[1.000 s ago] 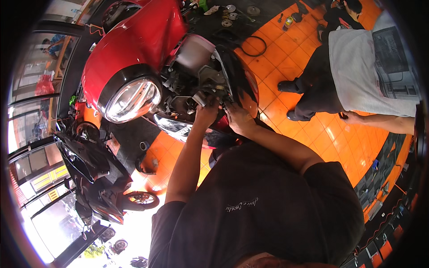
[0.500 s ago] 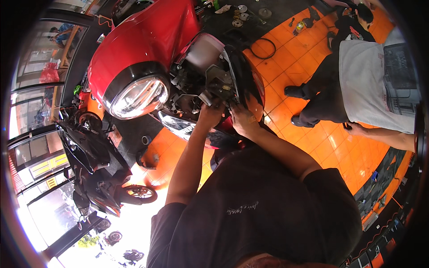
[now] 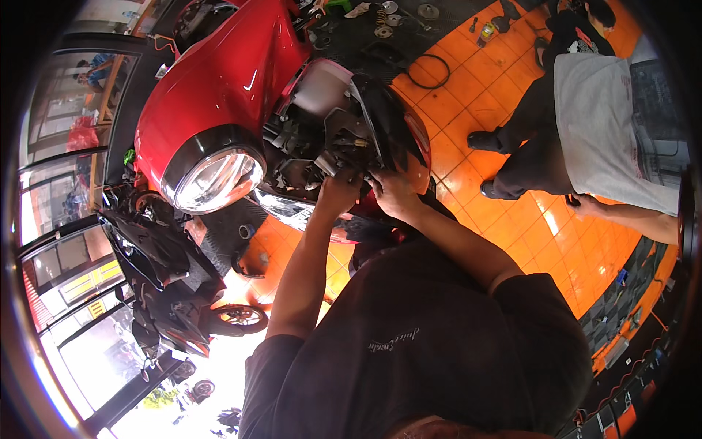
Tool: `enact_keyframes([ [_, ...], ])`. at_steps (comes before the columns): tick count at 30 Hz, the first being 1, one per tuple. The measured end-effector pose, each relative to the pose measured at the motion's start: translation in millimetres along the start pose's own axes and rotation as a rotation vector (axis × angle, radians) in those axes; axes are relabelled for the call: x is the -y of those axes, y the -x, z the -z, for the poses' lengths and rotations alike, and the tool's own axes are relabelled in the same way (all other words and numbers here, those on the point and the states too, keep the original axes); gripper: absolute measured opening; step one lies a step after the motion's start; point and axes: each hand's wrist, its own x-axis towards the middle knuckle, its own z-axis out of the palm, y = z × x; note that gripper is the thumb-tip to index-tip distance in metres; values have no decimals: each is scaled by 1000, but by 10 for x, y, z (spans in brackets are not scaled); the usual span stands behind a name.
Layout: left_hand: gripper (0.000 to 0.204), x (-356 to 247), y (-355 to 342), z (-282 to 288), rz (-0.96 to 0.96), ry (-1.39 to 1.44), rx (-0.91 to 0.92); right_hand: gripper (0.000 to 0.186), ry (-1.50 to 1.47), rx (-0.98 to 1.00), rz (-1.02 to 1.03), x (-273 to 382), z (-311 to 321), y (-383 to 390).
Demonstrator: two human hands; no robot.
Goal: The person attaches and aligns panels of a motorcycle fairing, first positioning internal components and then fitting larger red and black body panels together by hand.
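Note:
A red scooter (image 3: 238, 73) with a round headlight (image 3: 218, 179) has its dark inner front section (image 3: 336, 124) exposed. My left hand (image 3: 338, 192) is at that opening, fingers closed beside a short silver cylindrical part (image 3: 327, 164); whatever they grip is hidden. Just to its right, my right hand (image 3: 393, 192) has its fingers bent and pressed together among the dark parts, on something too small to make out. Glossy dark and red bodywork (image 3: 409, 146) borders the opening on the right, and more bright trim shows below my hands.
A co-worker in grey (image 3: 589, 132) stands close on the right, another person (image 3: 578, 29) bends behind. A black scooter (image 3: 164, 271) is parked lower left beside glass panes. Orange tiles (image 3: 482, 110) carry a black loop (image 3: 446, 73) and a bottle (image 3: 485, 33); metal parts (image 3: 384, 22) lie farther back.
The view has shifted slightly. Both my hands stay at the same spot in the scooter's opening, with only small finger movements at most.

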Motion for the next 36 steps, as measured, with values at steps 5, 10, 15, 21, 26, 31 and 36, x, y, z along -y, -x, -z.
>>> enact_keyframes([
  [5,22,-84,30,-23,128,303,-16,45,-2,188,62,133,268,-95],
  [10,26,-369,138,175,192,318,-110,47,3,33,278,-200,-14,-70],
  [15,22,-377,136,197,175,219,-58,39,136,244,48,27,174,-133],
  [21,27,-374,236,278,74,397,-266,48,30,144,-25,7,210,-121],
  [26,34,-757,785,113,59,645,-479,50,310,212,95,44,369,-156],
  [31,37,-828,882,-843,176,1216,-217,51,405,319,70,153,535,-295],
  [36,46,-934,401,-1372,518,1274,-27,43,305,423,-88,70,579,-330],
])
